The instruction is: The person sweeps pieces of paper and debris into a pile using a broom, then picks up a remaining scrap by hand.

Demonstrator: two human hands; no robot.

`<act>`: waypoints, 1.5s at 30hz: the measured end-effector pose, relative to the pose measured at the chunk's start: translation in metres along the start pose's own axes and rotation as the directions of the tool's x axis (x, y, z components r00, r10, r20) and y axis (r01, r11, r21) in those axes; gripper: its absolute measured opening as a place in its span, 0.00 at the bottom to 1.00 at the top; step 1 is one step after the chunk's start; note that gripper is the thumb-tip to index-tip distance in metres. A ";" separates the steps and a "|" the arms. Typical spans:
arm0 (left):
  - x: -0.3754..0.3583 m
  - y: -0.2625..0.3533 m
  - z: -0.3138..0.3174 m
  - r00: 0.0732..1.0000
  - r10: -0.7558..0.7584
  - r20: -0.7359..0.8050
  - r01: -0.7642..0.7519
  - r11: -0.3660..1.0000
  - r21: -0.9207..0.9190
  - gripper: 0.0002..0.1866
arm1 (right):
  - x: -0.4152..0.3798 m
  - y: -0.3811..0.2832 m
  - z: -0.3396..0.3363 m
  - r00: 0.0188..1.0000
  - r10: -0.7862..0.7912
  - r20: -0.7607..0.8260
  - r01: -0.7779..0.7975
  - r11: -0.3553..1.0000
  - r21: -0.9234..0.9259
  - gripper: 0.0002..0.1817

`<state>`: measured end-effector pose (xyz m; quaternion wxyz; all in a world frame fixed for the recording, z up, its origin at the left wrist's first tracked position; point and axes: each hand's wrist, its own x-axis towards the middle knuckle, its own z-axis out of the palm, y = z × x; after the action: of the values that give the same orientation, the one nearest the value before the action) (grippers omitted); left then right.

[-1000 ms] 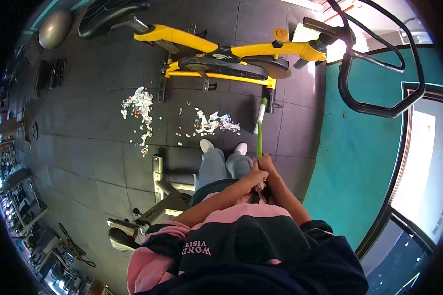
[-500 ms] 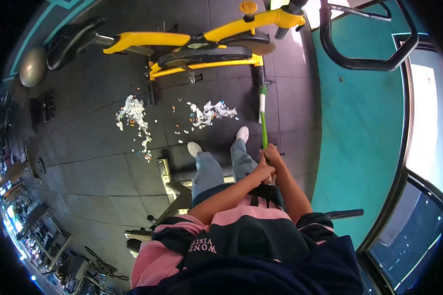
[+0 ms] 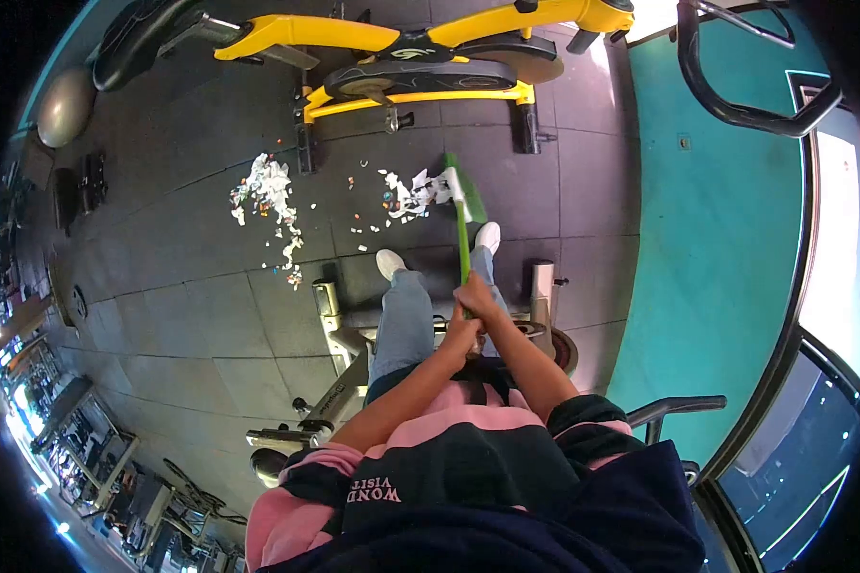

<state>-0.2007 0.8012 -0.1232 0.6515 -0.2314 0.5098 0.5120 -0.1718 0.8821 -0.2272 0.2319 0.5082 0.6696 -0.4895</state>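
Both my hands are wrapped round the green handle of a broom (image 3: 463, 244). My right hand (image 3: 477, 296) grips it farther forward, and my left hand (image 3: 461, 334) is closed just behind, nearer my body. The broom's white head and green bristles rest on the dark floor ahead of my feet. At the left edge of the bristles, touching them, lies a pile of torn white paper scraps (image 3: 413, 197) with some coloured bits. A second scrap pile (image 3: 266, 189) spreads farther left, with loose pieces trailing toward me.
A yellow and black exercise bike (image 3: 411, 57) stands across the front. Behind my legs is another machine's metal frame (image 3: 330, 315). A teal wall (image 3: 707, 267) runs along the right, and a grey ball (image 3: 66, 107) sits far left.
The broom head has swung left from beside the bike's foot to the right-hand scrap pile. Both hands have moved left with the handle, and the view has shifted slightly.
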 end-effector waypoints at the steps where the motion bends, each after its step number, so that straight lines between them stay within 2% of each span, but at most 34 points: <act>1: -0.006 -0.002 -0.007 0.997 0.057 -0.047 -0.057 0.998 -0.008 0.30 | -0.003 -0.005 0.010 0.999 -0.032 0.024 0.033 0.998 -0.045 0.21; 2: -0.012 -0.004 -0.014 0.989 0.112 -0.096 -0.113 0.993 -0.014 0.30 | -0.008 -0.009 0.019 0.999 -0.034 0.030 0.035 0.998 -0.047 0.21; 4: -0.032 0.003 -0.020 0.989 0.099 -0.108 -0.103 0.994 -0.037 0.30 | -0.016 -0.017 0.032 0.990 -0.082 0.113 0.072 0.994 0.088 0.21; 5: -0.037 0.001 -0.023 0.988 0.084 -0.127 -0.085 0.996 -0.005 0.32 | -0.022 -0.022 0.038 0.990 -0.049 0.132 0.033 0.992 0.118 0.21; 6: -0.042 -0.002 -0.024 0.987 0.069 -0.144 -0.065 0.997 0.027 0.33 | -0.029 -0.023 0.037 0.989 -0.053 0.135 0.038 0.993 0.113 0.21; 8: -0.054 -0.006 -0.017 0.986 0.095 -0.140 -0.085 0.994 0.075 0.35 | -0.048 -0.033 0.026 0.974 -0.184 0.134 0.173 0.981 0.090 0.21; 10: -0.070 0.001 -0.004 0.984 0.118 -0.133 -0.102 0.987 0.127 0.37 | -0.061 -0.037 0.010 0.975 -0.185 0.126 0.171 0.978 0.116 0.22; 12: -0.083 0.011 0.010 0.998 0.067 -0.002 -0.065 0.982 0.175 0.38 | -0.067 -0.036 -0.009 0.976 -0.186 0.117 0.168 0.975 0.147 0.22; 13: -0.077 0.002 0.016 0.980 0.201 0.007 -0.200 0.971 0.133 0.38 | -0.067 -0.032 -0.018 0.982 -0.161 0.101 0.147 0.980 0.134 0.23; 14: -0.068 -0.003 0.019 0.979 0.202 0.008 -0.201 0.970 0.134 0.38 | -0.067 -0.029 -0.027 0.987 -0.135 0.084 0.125 0.985 0.121 0.23; 16: -0.046 -0.013 0.024 0.988 0.105 0.110 -0.129 0.962 0.239 0.45 | -0.064 -0.025 -0.046 0.991 -0.131 0.026 0.129 0.990 0.061 0.23; 17: -0.025 -0.030 0.024 0.978 0.179 0.111 -0.195 0.968 0.159 0.45 | -0.061 -0.025 -0.053 0.991 -0.128 -0.033 0.128 0.992 0.003 0.23; 18: -0.024 -0.024 0.028 0.977 0.180 0.113 -0.197 0.967 0.159 0.45 | -0.056 -0.022 -0.057 0.991 -0.129 -0.035 0.129 0.992 0.002 0.23; 20: -0.015 -0.006 0.032 0.991 0.079 0.108 -0.089 0.992 0.087 0.45 | -0.044 -0.019 -0.060 0.991 -0.098 -0.090 0.098 0.995 0.003 0.23; 22: -0.004 0.000 0.023 0.988 0.086 0.126 -0.096 0.992 0.080 0.45 | -0.021 -0.006 -0.047 0.993 -0.055 -0.101 0.051 0.998 -0.039 0.23; 24: -0.010 0.011 0.008 0.996 0.057 0.063 -0.060 0.997 0.048 0.34 | -0.004 0.001 -0.026 1.000 0.018 -0.021 -0.017 0.999 0.030 0.23; 25: -0.007 0.010 -0.001 0.997 0.055 0.055 -0.057 0.997 0.047 0.34 | 0.002 0.004 -0.015 0.997 -0.030 0.070 0.028 0.999 0.025 0.24; 26: -0.007 0.007 -0.011 0.997 0.054 0.053 -0.056 0.997 0.046 0.34 | 0.006 0.008 0.001 0.997 -0.030 0.073 0.028 0.999 0.025 0.24; 28: -0.014 -0.004 -0.031 0.995 0.080 -0.065 -0.080 0.997 0.012 0.34 | 0.003 0.005 0.035 0.992 -0.050 0.119 0.050 0.999 -0.004 0.23; 29: -0.009 -0.015 -0.046 0.992 0.110 -0.062 -0.112 0.993 -0.032 0.35 | 0.000 0.002 0.049 0.991 -0.051 0.123 0.052 0.999 -0.003 0.23; 31: -0.034 -0.007 -0.058 0.989 0.081 -0.120 -0.087 0.995 -0.044 0.36 | -0.011 -0.007 0.072 0.971 -0.190 0.144 0.172 0.977 0.127 0.23; 32: -0.047 -0.002 -0.062 0.984 0.050 -0.173 -0.061 0.996 -0.059 0.36 | -0.017 -0.013 0.080 0.971 -0.190 0.148 0.172 0.977 0.127 0.23; 33: -0.052 0.000 -0.066 0.977 0.056 -0.207 -0.050 0.998 0.035 0.38 | -0.030 -0.027 0.080 0.966 -0.206 0.156 0.188 0.975 0.121 0.23; 34: -0.057 -0.001 -0.069 0.977 0.057 -0.207 -0.051 0.998 0.033 0.38 | -0.037 -0.033 0.084 0.961 -0.223 0.162 0.206 0.972 0.115 0.23; 36: -0.068 -0.002 -0.073 0.988 0.068 -0.140 -0.067 0.998 0.016 0.45 | -0.047 -0.043 0.085 0.956 -0.202 0.213 0.187 0.978 0.088 0.24; 40: -0.103 0.003 -0.052 0.986 0.090 -0.141 -0.077 0.993 0.094 0.42 | -0.078 -0.061 0.065 0.940 -0.270 0.208 0.250 0.961 0.115 0.25; 42: -0.106 -0.001 -0.045 0.977 0.209 -0.038 -0.206 0.975 0.079 0.43 | -0.083 -0.062 0.049 0.939 -0.281 0.200 0.261 0.958 0.122 0.26; 44: -0.098 -0.002 -0.040 0.983 0.181 0.018 -0.181 0.977 0.109 0.43 | -0.081 -0.054 0.034 0.970 -0.204 0.131 0.193 0.977 0.092 0.28; 45: -0.091 -0.002 -0.037 0.986 0.153 0.070 -0.161 0.977 0.141 0.43 | -0.083 -0.053 0.026 0.986 -0.169 0.002 0.169 0.983 0.067 0.26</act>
<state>-0.2109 0.7311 -0.0552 0.6389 -0.1270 0.5431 0.5298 -0.1935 0.8212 -0.1487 0.1752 0.4549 0.6928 -0.5314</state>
